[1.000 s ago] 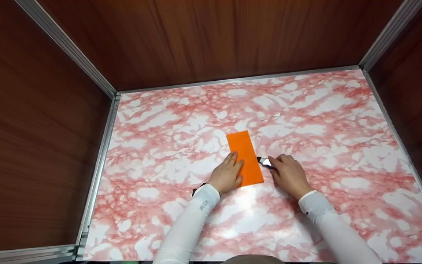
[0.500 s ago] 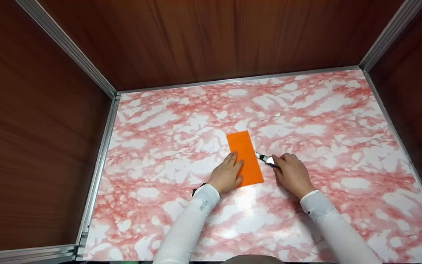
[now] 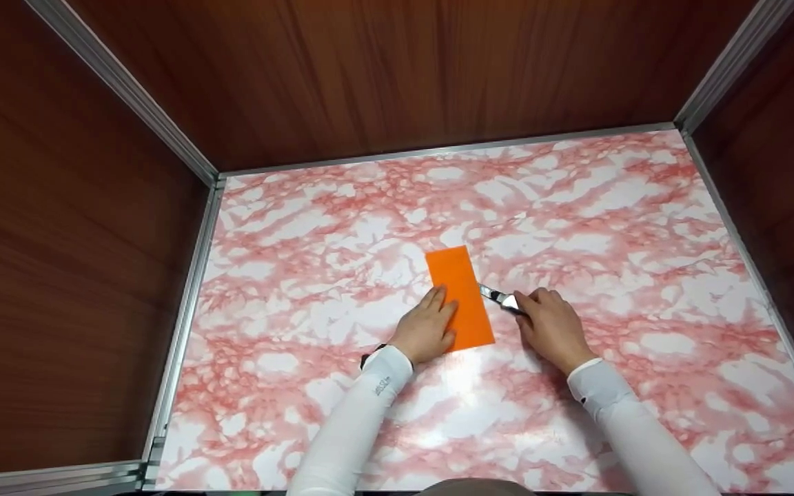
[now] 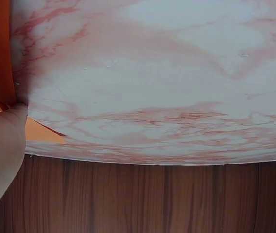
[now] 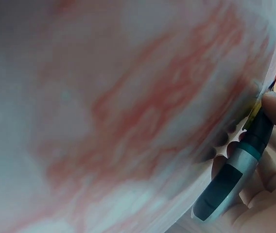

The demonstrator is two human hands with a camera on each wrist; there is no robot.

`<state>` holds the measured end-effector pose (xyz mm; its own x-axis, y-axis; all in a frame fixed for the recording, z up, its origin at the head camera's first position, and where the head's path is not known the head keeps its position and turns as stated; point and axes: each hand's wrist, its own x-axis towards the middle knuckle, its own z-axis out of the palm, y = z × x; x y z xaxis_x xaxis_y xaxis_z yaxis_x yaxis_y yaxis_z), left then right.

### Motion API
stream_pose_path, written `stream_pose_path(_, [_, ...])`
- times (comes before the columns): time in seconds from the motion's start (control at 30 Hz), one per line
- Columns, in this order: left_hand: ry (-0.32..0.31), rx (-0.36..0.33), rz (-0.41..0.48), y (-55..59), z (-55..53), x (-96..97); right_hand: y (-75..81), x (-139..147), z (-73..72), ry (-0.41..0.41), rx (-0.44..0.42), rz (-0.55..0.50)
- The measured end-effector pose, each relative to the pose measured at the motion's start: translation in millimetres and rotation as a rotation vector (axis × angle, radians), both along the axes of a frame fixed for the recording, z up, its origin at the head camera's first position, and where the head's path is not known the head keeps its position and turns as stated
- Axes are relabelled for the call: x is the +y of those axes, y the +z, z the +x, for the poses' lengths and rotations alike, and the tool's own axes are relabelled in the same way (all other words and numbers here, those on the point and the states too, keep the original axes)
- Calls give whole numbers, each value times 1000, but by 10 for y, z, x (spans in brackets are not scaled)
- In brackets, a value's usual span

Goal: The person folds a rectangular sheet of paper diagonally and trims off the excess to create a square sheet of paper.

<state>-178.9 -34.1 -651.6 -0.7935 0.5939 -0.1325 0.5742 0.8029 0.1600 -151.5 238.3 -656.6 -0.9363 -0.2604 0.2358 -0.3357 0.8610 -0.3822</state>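
A narrow orange sheet of paper [image 3: 464,300] lies at an angle on the table, with more than one layer showing at its edge in the left wrist view. My left hand [image 3: 424,331] presses on its left side, fingers spread over the lower half. My right hand [image 3: 554,329] grips a utility knife [image 3: 502,299], whose tip points left and sits right at the paper's right edge. In the right wrist view the knife's dark and silver handle [image 5: 230,172] lies across the curled fingers, the thumb pressing near its front end.
The red-and-white marbled tabletop [image 3: 300,303] is bounded by dark wood panels [image 3: 397,76] at the back and both sides. Metal rails [image 3: 194,296] run along the panels' lower edges.
The knife's tip has moved slightly up along the paper's right edge, and the right hand has shifted a little right. The left hand and the paper have stayed nearly still.
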Motion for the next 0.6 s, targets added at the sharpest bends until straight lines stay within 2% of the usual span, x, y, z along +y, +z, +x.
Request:
stream_pose_path(0.43, [3, -56, -8, 2, -19, -16, 3, -145, -72, 1, -25, 8])
stream_pose_path(0.6, [2, -53, -8, 6, -23, -13, 3, -172, -108, 1, -18, 8])
